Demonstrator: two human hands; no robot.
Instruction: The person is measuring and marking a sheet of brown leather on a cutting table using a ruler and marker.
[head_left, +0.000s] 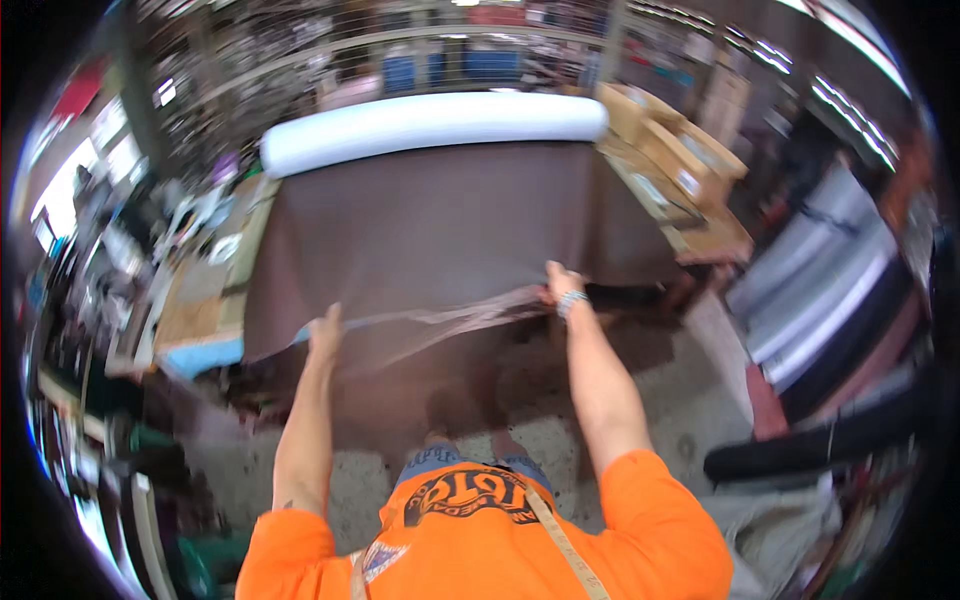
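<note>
A wide sheet of dark brown material (442, 210) covers the middle of the workbench and runs back to a thick white roll (435, 120) at the far end. My left hand (325, 334) grips the sheet's near edge on the left. On the right, my right hand (564, 281), with a band at the wrist, is closed on the same edge. Between the hands the edge is creased, and a thin, shiny see-through layer (450, 319) hangs from it, blurred by motion. Whether that layer is separate film or part of the sheet, I cannot tell.
Wooden box trays (675, 142) stand on the bench's right side. Loose items and a tape roll (225, 249) lie on its left side (199, 304). Grey and black rolls (825, 285) lean at the right, with a long black roll (810, 439) nearer me. Wire mesh shelving stands behind.
</note>
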